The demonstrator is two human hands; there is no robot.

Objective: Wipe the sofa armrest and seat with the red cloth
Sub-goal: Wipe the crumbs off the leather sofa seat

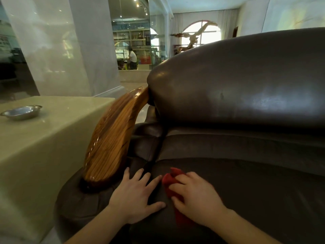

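Left to right: a metal dish [21,112] on a pale stone table [44,138]; the wooden armrest [112,143], its long axis running from the near left up toward the backrest [237,81]; the left hand [135,196], open and flat with fingers spread at the seam between armrest padding and seat [263,191]; the right hand [197,199], pressing the red cloth [171,180] onto the seat. The cloth's long axis runs near-to-far, its free corner pointing toward the backrest.

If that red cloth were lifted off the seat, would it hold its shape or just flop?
Probably flop: the red cloth lies crumpled and folded under the right hand, so it looks soft and thin. Likely light, too. On the glossy seat it should slide easily when pushed.
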